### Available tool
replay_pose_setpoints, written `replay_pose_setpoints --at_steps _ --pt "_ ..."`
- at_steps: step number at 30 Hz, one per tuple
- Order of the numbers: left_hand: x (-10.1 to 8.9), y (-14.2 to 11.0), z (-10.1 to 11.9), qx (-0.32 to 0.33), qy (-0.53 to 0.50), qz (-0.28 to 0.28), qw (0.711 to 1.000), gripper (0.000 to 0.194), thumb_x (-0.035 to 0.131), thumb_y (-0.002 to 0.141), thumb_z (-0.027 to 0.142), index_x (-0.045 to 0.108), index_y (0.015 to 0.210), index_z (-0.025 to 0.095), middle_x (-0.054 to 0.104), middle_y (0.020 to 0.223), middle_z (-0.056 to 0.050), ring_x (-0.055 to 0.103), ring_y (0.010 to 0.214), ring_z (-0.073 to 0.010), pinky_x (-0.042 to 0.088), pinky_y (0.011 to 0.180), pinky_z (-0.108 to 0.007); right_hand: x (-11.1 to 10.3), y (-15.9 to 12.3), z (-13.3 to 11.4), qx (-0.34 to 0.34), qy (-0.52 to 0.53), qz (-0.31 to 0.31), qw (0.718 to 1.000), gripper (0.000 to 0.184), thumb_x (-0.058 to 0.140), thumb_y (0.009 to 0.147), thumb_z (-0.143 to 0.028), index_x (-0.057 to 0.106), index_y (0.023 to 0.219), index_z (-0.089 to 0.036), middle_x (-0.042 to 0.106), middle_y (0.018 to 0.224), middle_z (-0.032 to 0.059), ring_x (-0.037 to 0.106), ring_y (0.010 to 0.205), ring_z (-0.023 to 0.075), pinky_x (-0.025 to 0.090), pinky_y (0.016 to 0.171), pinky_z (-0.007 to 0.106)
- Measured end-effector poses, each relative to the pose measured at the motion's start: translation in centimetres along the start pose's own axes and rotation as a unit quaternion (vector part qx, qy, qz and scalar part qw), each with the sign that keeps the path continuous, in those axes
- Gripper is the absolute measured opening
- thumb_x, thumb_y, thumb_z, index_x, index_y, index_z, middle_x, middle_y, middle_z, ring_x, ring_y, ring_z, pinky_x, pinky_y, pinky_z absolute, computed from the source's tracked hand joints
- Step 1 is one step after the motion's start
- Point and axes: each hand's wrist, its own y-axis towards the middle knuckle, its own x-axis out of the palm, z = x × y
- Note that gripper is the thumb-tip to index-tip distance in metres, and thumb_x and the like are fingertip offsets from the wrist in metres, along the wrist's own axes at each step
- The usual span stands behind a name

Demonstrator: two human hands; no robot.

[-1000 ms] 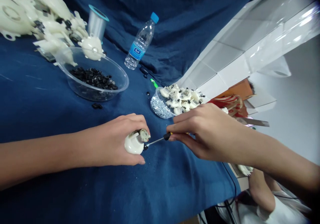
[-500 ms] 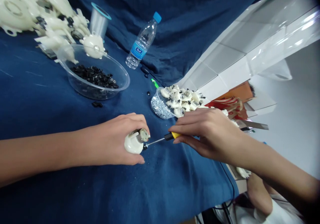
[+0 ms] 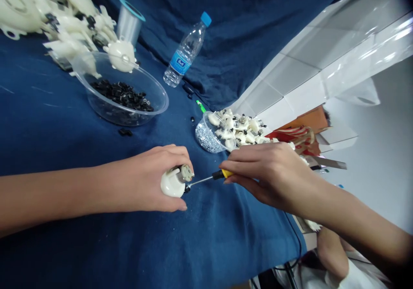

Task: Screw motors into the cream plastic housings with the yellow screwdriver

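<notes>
My left hand is closed around a white plastic housing with a small metal motor set in it. Fingers curl over the top of the part and the thumb lies below it. A black piece sticks out at its right side. My right hand grips a screwdriver with a yellow and black handle. The thin shaft points left and its tip meets the housing at the black piece. Whether a screw sits under the tip is too small to tell.
A clear bowl of small black parts stands at left, beside a pile of white housings. Behind are a wire spool and a water bottle. A tub of screws and more white assemblies lie beyond my right hand.
Almost nothing differs. The view has shifted slightly; both hands keep their grip, and the screwdriver tip stays at the black piece.
</notes>
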Motion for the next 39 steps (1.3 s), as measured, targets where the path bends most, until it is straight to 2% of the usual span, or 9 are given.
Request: replay_pose_setpoints --at_steps 6,11,14,18,22,26,29,33,39 --pt "-0.03 -0.18 0.09 0.000 -0.001 -0.003 1.000 0.034 0.084 0.067 0.029 0.062 0.092 0.023 0.060 0.098 0.006 0.057 0.091 -0.0151 0.041 0.080 -0.029 -0.27 0.19 -0.17 0.000 -0.061 -0.016 0.998 0.028 0.044 0.103 -0.031 0.062 0.084 -0.023 0.062 0.076 -0.0001 0.053 0.073 0.0170 0.027 0.063 0.031" --pt "-0.13 -0.10 0.16 -0.014 -0.009 -0.007 1.000 0.035 0.084 0.067 0.031 0.063 0.094 0.024 0.060 0.100 0.006 0.058 0.093 -0.0163 0.042 0.081 -0.029 -0.52 -0.14 -0.55 0.023 -0.014 -0.026 0.999 0.013 0.051 0.100 -0.027 0.062 0.104 -0.022 0.064 0.093 0.0022 0.057 0.076 0.0162 0.031 0.062 0.030" --pt "-0.18 -0.05 0.23 -0.020 -0.005 -0.011 1.000 0.036 0.084 0.068 0.033 0.063 0.095 0.024 0.060 0.102 0.005 0.057 0.096 -0.0170 0.042 0.082 -0.029 -0.31 -0.20 -0.39 0.009 0.004 -0.014 1.000 0.015 0.050 0.100 -0.020 0.063 0.105 -0.022 0.065 0.088 0.0019 0.057 0.075 0.0159 0.033 0.064 0.030" --pt "-0.29 -0.10 0.39 -0.024 0.005 -0.013 1.000 0.035 0.085 0.067 0.032 0.062 0.093 0.024 0.060 0.100 0.006 0.057 0.095 -0.0155 0.041 0.084 -0.027 -0.10 0.17 -0.10 -0.037 -0.081 0.033 0.995 0.020 0.048 0.102 -0.029 0.067 0.098 -0.024 0.065 0.077 0.0000 0.054 0.071 0.0177 0.032 0.066 0.033" --pt "-0.44 -0.13 0.42 -0.032 0.004 -0.021 0.999 0.035 0.084 0.068 0.034 0.062 0.093 0.023 0.059 0.101 0.007 0.056 0.095 -0.0144 0.041 0.084 -0.027 -0.19 0.46 -0.26 -0.024 -0.148 0.037 0.988 0.027 0.047 0.103 -0.035 0.068 0.091 -0.023 0.065 0.079 0.0018 0.056 0.073 0.0192 0.031 0.064 0.034" --pt "-0.44 -0.18 0.30 -0.037 -0.001 -0.019 0.999 0.038 0.085 0.068 0.035 0.063 0.096 0.024 0.059 0.103 0.007 0.055 0.098 -0.0145 0.041 0.086 -0.027 -0.13 0.09 -0.27 0.013 -0.060 0.020 0.998 0.017 0.050 0.100 -0.028 0.065 0.106 -0.023 0.065 0.095 0.0043 0.059 0.074 0.0171 0.035 0.061 0.030" --pt "-0.39 -0.19 0.29 -0.038 0.000 -0.020 0.999 0.039 0.086 0.067 0.034 0.063 0.097 0.025 0.058 0.103 0.007 0.055 0.098 -0.0142 0.041 0.088 -0.027 0.01 -0.14 -0.02 0.013 0.006 0.019 1.000 0.016 0.051 0.098 -0.022 0.065 0.106 -0.022 0.065 0.096 0.0053 0.060 0.078 0.0171 0.039 0.064 0.029" --pt "-0.31 -0.09 0.31 -0.035 -0.001 -0.019 0.999 0.037 0.085 0.067 0.033 0.062 0.095 0.024 0.058 0.101 0.007 0.055 0.098 -0.0142 0.041 0.086 -0.027 0.08 0.23 0.29 -0.016 -0.008 0.046 0.999 0.021 0.050 0.100 -0.024 0.070 0.098 -0.020 0.066 0.087 0.0067 0.059 0.078 0.0182 0.039 0.068 0.030" --pt "-0.09 -0.08 0.09 -0.033 -0.007 -0.015 0.999 0.040 0.087 0.065 0.032 0.062 0.095 0.024 0.059 0.101 0.007 0.054 0.099 -0.0149 0.040 0.086 -0.027 -0.06 0.35 0.25 0.002 0.006 0.009 1.000 0.022 0.049 0.102 -0.029 0.069 0.101 -0.021 0.065 0.084 0.0048 0.057 0.078 0.0180 0.038 0.069 0.031"
